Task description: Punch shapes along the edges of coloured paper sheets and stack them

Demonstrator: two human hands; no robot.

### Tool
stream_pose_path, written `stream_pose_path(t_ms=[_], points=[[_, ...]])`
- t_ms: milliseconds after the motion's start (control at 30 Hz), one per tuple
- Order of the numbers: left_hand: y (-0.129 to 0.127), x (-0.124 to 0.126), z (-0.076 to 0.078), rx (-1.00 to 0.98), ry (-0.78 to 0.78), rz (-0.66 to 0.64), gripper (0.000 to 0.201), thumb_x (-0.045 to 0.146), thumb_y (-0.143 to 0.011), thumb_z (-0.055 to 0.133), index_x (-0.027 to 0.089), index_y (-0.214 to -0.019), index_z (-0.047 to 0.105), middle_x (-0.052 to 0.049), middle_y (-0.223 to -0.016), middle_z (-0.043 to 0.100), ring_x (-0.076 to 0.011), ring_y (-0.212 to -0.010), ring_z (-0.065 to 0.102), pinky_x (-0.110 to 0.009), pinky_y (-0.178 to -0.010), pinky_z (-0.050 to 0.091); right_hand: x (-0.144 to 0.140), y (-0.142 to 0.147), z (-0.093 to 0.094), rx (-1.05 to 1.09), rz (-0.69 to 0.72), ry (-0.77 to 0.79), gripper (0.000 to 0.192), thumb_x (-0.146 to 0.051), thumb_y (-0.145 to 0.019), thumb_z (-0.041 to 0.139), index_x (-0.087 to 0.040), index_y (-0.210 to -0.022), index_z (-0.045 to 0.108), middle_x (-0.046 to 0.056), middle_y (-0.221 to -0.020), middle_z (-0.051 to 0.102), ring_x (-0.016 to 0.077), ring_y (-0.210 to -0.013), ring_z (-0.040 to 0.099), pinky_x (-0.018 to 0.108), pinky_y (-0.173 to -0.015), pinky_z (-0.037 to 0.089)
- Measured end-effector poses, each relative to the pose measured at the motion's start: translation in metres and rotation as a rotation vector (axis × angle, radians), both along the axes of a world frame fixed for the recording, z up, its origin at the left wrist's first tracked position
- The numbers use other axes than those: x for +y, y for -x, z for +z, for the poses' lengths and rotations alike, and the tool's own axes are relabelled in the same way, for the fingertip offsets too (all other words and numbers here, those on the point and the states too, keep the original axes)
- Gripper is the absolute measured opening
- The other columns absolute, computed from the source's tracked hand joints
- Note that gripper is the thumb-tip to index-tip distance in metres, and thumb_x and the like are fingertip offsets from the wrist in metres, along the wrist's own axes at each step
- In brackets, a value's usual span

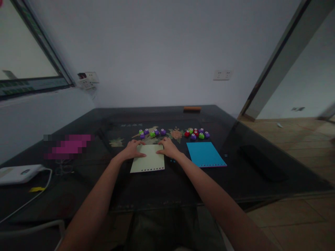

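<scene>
Cream paper lies flat on a dark table, under the thumbs of the left hand and right hand, both spread wide from the index fingers. Dim light leaves unclear whether those fingertips touch its far corners.

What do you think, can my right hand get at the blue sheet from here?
Probably yes. The right hand rests on the cream sheet, and the blue sheet lies off to its right, with nothing tall in between.
</scene>
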State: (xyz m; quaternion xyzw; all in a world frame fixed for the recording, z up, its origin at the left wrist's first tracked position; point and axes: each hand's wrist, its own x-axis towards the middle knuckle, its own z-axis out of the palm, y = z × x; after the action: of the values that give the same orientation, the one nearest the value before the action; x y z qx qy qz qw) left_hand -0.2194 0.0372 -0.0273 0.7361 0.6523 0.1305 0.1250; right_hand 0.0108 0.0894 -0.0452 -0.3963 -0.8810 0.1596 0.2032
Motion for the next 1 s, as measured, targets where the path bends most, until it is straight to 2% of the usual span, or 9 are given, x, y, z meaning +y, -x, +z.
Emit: stream_pose_path(t_ms=[100,167,300,433,567,700,833,900,1000], points=[[-0.003,0.000,0.003,-0.009,-0.026,0.001,0.062,0.044,-0.054,0.069,0.017,-0.108,0.055,-0.012,-0.110,0.051,-0.0307,-0.106,0.045,-0.040,-0.091,0.034,-0.001,0.000,0.001,-0.008,-0.007,-0.010,0.050,-0.038,-0.065,0.072,-0.014,-0.107,0.058,0.011,-0.106,0.050,0.0242,-0.104,0.044,0.036,-0.087,0.037],[-0.004,0.001,0.005,-0.036,-0.065,-0.005,0.053,0.039,-0.056,0.067,0.018,-0.103,0.056,-0.010,-0.107,0.054,-0.0283,-0.103,0.048,-0.037,-0.089,0.035,-0.001,0.000,0.002,-0.015,-0.007,-0.019,0.051,-0.038,-0.065,0.072,-0.013,-0.107,0.058,0.012,-0.106,0.051,0.0247,-0.104,0.044,0.036,-0.087,0.037],[0.000,0.004,0.007,-0.125,-0.095,0.046,0.033,0.037,-0.065,0.058,0.018,-0.091,0.058,-0.005,-0.090,0.061,-0.0219,-0.082,0.056,-0.031,-0.074,0.040,-0.001,0.000,0.001,0.038,-0.020,0.011,0.050,-0.037,-0.062,0.073,-0.015,-0.104,0.055,0.011,-0.106,0.051,0.0243,-0.104,0.045,0.036,-0.085,0.038],[0.007,0.006,0.008,-0.241,-0.077,0.117,0.030,0.041,-0.064,0.058,0.017,-0.083,0.060,-0.003,-0.070,0.061,-0.0196,-0.066,0.056,-0.028,-0.061,0.039,-0.001,0.001,0.000,0.080,-0.042,0.026,0.051,-0.034,-0.059,0.075,-0.015,-0.101,0.053,0.010,-0.104,0.052,0.0231,-0.099,0.048,0.034,-0.081,0.040],[0.009,0.006,0.011,-0.481,-0.003,0.108,0.033,0.043,-0.060,0.062,0.016,-0.078,0.060,-0.003,-0.067,0.062,-0.0199,-0.065,0.058,-0.027,-0.058,0.040,0.001,0.002,0.003,0.178,-0.059,0.063,0.040,-0.026,-0.058,0.074,-0.014,-0.091,0.055,0.007,-0.095,0.056,0.0208,-0.091,0.051,0.032,-0.078,0.040],[0.012,0.004,0.014,-0.655,0.026,0.123,0.034,0.042,-0.059,0.064,0.015,-0.077,0.060,-0.003,-0.068,0.063,-0.0189,-0.063,0.058,-0.028,-0.058,0.042,0.004,0.001,0.004,0.438,-0.086,0.295,0.021,-0.022,-0.066,0.068,-0.014,-0.082,0.057,0.003,-0.080,0.060,0.0164,-0.075,0.056,0.030,-0.070,0.044],[0.012,0.001,0.020,-0.748,-0.028,0.170,0.034,0.041,-0.060,0.066,0.015,-0.080,0.060,-0.004,-0.072,0.064,-0.0176,-0.064,0.058,-0.027,-0.059,0.043,0.006,0.000,0.002,0.699,0.023,0.609,0.015,-0.022,-0.071,0.064,-0.014,-0.082,0.059,0.005,-0.084,0.066,0.0154,-0.074,0.061,0.030,-0.070,0.048],[0.010,0.000,0.022,-0.823,-0.067,0.199,0.035,0.042,-0.062,0.066,0.015,-0.083,0.059,-0.003,-0.072,0.063,-0.0161,-0.062,0.057,-0.026,-0.058,0.042,0.006,-0.001,0.002,0.727,0.066,0.707,0.018,-0.025,-0.072,0.065,-0.013,-0.084,0.062,0.007,-0.086,0.067,0.0156,-0.072,0.062,0.031,-0.068,0.049],[0.006,-0.001,0.023,-0.948,-0.118,0.228,0.036,0.041,-0.063,0.067,0.015,-0.086,0.059,-0.002,-0.070,0.062,-0.0141,-0.058,0.055,-0.025,-0.055,0.042,0.006,-0.002,0.002,0.701,0.102,0.776,0.021,-0.029,-0.071,0.067,-0.012,-0.084,0.065,0.008,-0.082,0.068,0.0149,-0.066,0.062,0.029,-0.062,0.050]])
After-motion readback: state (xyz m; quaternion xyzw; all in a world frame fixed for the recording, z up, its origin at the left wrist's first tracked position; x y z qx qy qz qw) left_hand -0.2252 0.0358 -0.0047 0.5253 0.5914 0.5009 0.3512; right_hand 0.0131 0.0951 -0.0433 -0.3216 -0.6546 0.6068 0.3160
